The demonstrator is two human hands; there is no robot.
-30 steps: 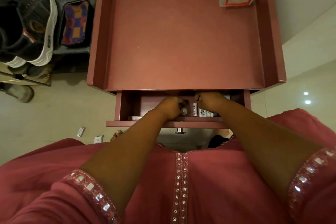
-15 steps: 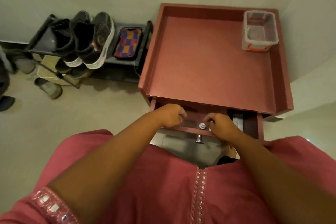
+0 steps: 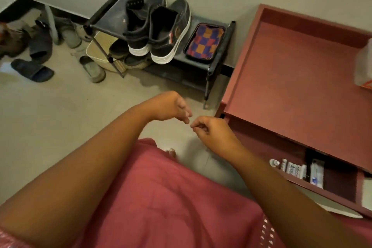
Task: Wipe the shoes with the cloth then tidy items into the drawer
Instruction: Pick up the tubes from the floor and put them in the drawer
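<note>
While both hands hung over the bare floor, I read the head view, the only one I had. The left hand had its fingers loosely bent and held nothing. The right hand was curled more tightly, fingertip against thumb, as if pinching something; whether anything small sat in that pinch, I could not tell. The two sets of fingertips were nearly touching each other.

The drawer stood open just to the right of the right hand's fingers, below the red cabinet top. Small tubes and packets lay in a row inside it. The shoes sat beyond the left fingers, well apart from them, on the shoe rack. The checked cloth lay in a dark tray beside the shoes.

My worry was the open drawer: it jutted out near the right forearm, and I judged a careless swing toward the rack could knock it or jolt the upright packets over. The shoes rested heel-out at the shelf's front edge, so I thought a hard wipe might tip one off. Loose sandals on the floor to the left could trip a step.

As for make, the shoes looked like dark suede or canvas with thick, smooth white soles. The cloth seemed soft and woven, in orange, purple and red squares. The rack was thin black tube with matte shelves, and the cabinet was painted, flat and hard-edged with a raised rim.
</note>
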